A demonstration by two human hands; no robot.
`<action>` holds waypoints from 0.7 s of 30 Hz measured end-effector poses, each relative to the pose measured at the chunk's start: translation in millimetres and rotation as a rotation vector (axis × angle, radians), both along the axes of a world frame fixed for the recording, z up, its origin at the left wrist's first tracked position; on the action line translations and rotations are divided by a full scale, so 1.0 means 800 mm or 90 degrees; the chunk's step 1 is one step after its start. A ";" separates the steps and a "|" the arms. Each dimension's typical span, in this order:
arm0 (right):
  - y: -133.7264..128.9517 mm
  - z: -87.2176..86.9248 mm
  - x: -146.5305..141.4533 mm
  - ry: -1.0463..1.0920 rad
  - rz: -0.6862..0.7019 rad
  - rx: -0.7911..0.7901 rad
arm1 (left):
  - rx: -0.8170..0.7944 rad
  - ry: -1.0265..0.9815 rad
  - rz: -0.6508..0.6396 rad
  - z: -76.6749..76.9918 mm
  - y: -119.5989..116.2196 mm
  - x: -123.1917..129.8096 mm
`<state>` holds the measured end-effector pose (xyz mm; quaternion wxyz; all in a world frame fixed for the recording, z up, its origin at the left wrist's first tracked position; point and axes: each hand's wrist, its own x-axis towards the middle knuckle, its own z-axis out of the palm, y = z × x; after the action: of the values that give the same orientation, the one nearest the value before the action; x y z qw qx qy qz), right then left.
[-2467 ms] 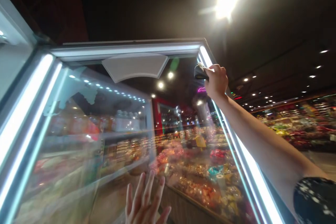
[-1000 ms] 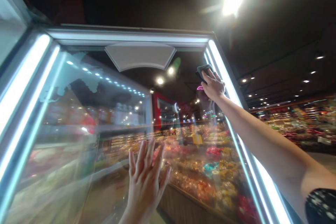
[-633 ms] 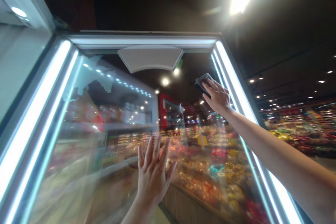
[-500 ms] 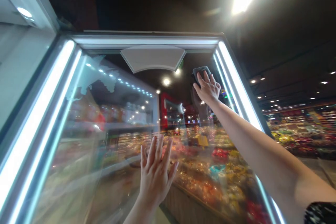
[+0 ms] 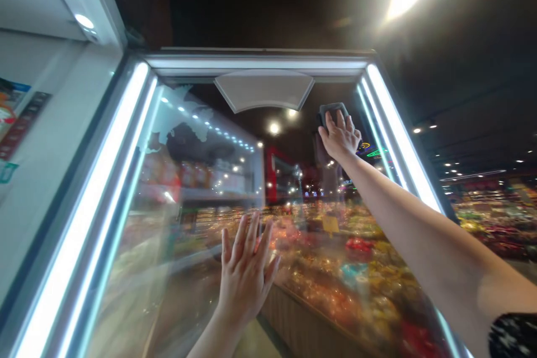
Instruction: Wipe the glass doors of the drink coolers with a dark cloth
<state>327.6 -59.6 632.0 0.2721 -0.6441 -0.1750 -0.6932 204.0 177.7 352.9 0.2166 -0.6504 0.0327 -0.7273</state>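
Note:
A large clear glass pane stands before me in a frame with lit edges. Against its upper right area my right hand presses a folded dark grey cloth, the fingers lying over it. Part of the cloth is hidden under the fingers. Lower down, near the middle, my left hand lies flat toward the glass, fingers spread, with nothing in it.
Bright light strips run down both sides of the frame. A white curved panel hangs at the top centre. Frost-like patches mark the upper left glass. Blurred colourful goods show through the pane. A pale wall borders the left.
The view has turned slightly left, so the frame sits further right and more of the left wall shows. The right hand stays on the cloth in nearly the same spot.

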 end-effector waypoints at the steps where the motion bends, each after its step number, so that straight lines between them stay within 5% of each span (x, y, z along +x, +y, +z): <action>1: 0.023 0.008 -0.014 0.005 0.004 -0.013 | -0.002 -0.005 0.010 0.000 0.005 -0.003; 3: 0.061 0.008 -0.038 -0.021 0.000 -0.096 | -0.010 -0.012 0.021 0.001 0.012 -0.009; 5: 0.075 -0.015 -0.049 -0.078 -0.014 -0.221 | -0.019 -0.011 0.023 0.001 0.017 -0.013; 8: 0.049 -0.064 -0.036 -0.157 -0.036 -0.390 | -0.027 0.001 0.015 -0.001 0.025 -0.019; 10: 0.016 -0.081 -0.017 -0.158 -0.043 -0.387 | -0.023 0.007 0.010 -0.004 0.032 -0.024; 13: -0.008 -0.064 0.000 -0.068 -0.009 -0.175 | -0.020 0.006 0.015 -0.006 0.045 -0.031; 16: 0.029 -0.021 -0.018 0.017 0.032 -0.009 | -0.025 -0.001 0.031 -0.007 0.055 -0.033; 19: 0.104 -0.002 -0.061 0.028 0.039 -0.043 | -0.039 -0.003 0.038 -0.009 0.061 -0.032; 21: 0.145 -0.019 -0.084 -0.032 0.027 -0.181 | -0.051 0.002 0.038 -0.011 0.063 -0.032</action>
<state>260.2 56.1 617.0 0.1882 -0.6544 -0.2917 -0.6717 178.6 227.8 344.0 0.2119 -0.6605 -0.0155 -0.7202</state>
